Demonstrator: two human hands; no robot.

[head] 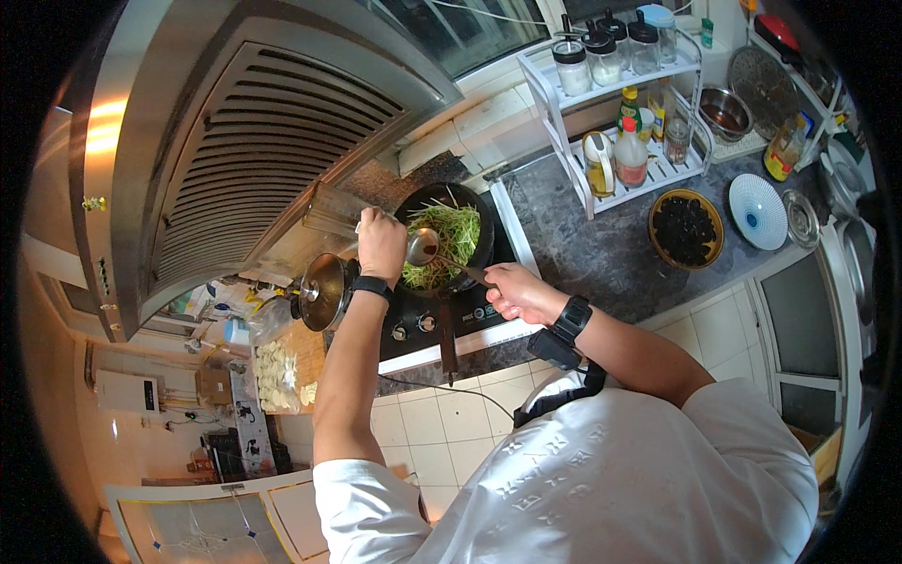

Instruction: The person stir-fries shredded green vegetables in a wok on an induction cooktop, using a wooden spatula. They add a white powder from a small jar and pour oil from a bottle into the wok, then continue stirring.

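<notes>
My left hand (pixel 382 243) is curled above the left rim of a black wok (pixel 486 233). It appears to grip a clear container (pixel 335 210) that sticks out beyond it to the left; the grip itself is hidden. In my right hand (pixel 518 292) is the dark handle of a metal ladle (pixel 424 247). The ladle's bowl is over the wok beside my left hand, with dark liquid in it. Pale green shreds of vegetable (pixel 454 236) fill the wok, which sits on a black gas hob (pixel 409 345) with its long handle (pixel 447 338) towards me.
A lidded pot (pixel 325 292) stands left of the wok. Beyond it, pale dough pieces (pixel 275 377) lie on a wooden board (pixel 310 352). A range hood (pixel 282 141) overhangs the left. Rightward are a white condiment rack (pixel 599 208), a bowl of black food (pixel 687 229) and a striped bowl (pixel 757 211).
</notes>
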